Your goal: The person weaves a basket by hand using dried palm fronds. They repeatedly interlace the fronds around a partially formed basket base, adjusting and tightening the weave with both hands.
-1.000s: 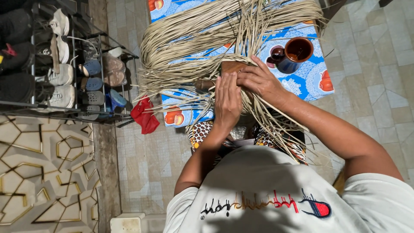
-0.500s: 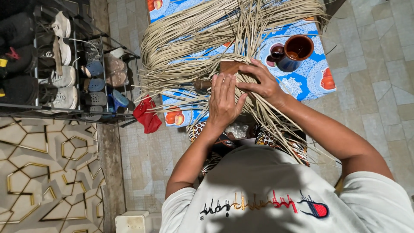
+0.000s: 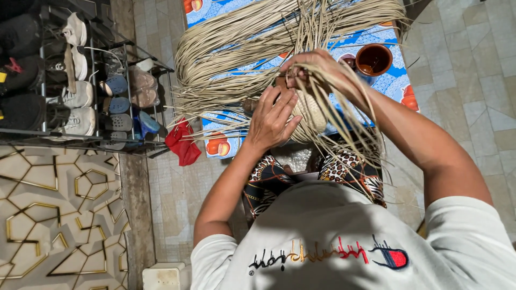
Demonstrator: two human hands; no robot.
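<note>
Weaving step in hand: left hand (image 3: 273, 119) lies spread against the small pale woven straw piece (image 3: 312, 110), right hand (image 3: 317, 67) above it pinches loose pale straw strands (image 3: 231, 48); next move likely needs taut strands.

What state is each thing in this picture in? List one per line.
Left hand: open, flat against the woven piece.
Right hand: closed on straw strands.
Strands: loose, fanned over the cloth.
Bowl: upright, uncovered.
Shoe rack: full.
</note>
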